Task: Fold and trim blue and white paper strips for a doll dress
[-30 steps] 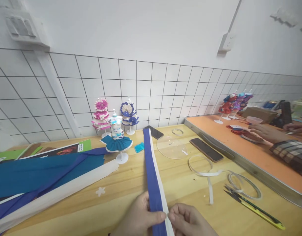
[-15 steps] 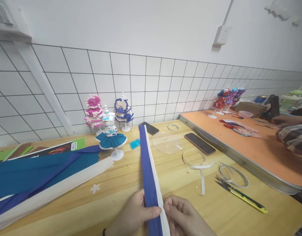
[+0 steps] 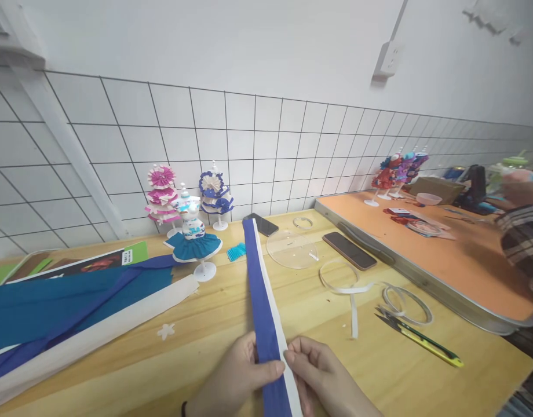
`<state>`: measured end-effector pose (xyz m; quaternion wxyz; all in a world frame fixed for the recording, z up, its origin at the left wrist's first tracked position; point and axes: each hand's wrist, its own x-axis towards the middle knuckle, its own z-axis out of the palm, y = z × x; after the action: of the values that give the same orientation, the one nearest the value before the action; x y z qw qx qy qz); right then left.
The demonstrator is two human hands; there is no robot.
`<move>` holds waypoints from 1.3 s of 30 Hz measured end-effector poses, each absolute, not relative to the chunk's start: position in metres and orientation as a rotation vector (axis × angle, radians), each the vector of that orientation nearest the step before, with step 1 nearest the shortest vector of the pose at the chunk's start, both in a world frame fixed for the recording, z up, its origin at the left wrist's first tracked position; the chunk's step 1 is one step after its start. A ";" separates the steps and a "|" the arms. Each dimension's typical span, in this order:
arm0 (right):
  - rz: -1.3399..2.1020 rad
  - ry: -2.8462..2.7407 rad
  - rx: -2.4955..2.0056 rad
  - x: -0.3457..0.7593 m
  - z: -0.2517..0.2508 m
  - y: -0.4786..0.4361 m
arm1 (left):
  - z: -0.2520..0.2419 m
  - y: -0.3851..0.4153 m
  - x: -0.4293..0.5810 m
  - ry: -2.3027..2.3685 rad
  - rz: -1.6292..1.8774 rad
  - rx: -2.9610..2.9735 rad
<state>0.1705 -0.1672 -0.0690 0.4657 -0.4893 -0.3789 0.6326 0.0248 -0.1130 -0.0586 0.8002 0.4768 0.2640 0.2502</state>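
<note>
A long purple fabric strip [image 3: 258,289] with a white band [image 3: 267,284] along its right edge runs away from me over the wooden table. My left hand [image 3: 244,370] is closed on the strip from the left, thumb lying flat across the purple cloth up to the white edge. From the right, my right hand [image 3: 321,370] pinches the white edge between thumb and fingers. The strip's near end passes out of view at the bottom. To the left lies a small white flower-shaped cutout [image 3: 165,330].
Small dress forms, one in a teal skirt [image 3: 197,248], stand at the back left near teal cloth [image 3: 75,295]. On the right lie yellow-black thread snips [image 3: 423,341], tape coils [image 3: 408,307] and a phone [image 3: 349,250]. A person in a plaid sleeve [image 3: 522,246] sits beyond the orange table [image 3: 457,266].
My right hand has shifted slightly up along the white edge. The view has turned a little, and the other person's plaid sleeve has moved at the right.
</note>
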 end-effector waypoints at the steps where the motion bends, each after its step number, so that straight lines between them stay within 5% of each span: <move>1: 1.554 -0.930 -1.194 0.171 -0.067 -0.167 | -0.057 -0.114 0.025 0.559 0.521 1.028; 11: 1.341 -1.092 -1.383 0.188 -0.048 -0.181 | -0.047 -0.113 0.022 0.492 0.494 1.053; 20: -0.077 -1.497 -2.288 0.325 -0.039 -0.212 | -0.047 -0.113 0.023 0.510 0.481 1.038; 23: -0.201 -1.627 -2.370 0.365 -0.063 -0.225 | -0.052 -0.111 0.022 0.515 0.452 1.052; 39: 0.462 -1.167 -2.116 0.359 -0.055 -0.224 | -0.044 -0.114 0.023 0.541 0.491 0.994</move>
<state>0.3590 -0.2244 -0.0548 0.3343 -0.8106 -0.4470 0.1771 0.0228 -0.1143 -0.0441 0.8157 0.4660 0.2539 0.2301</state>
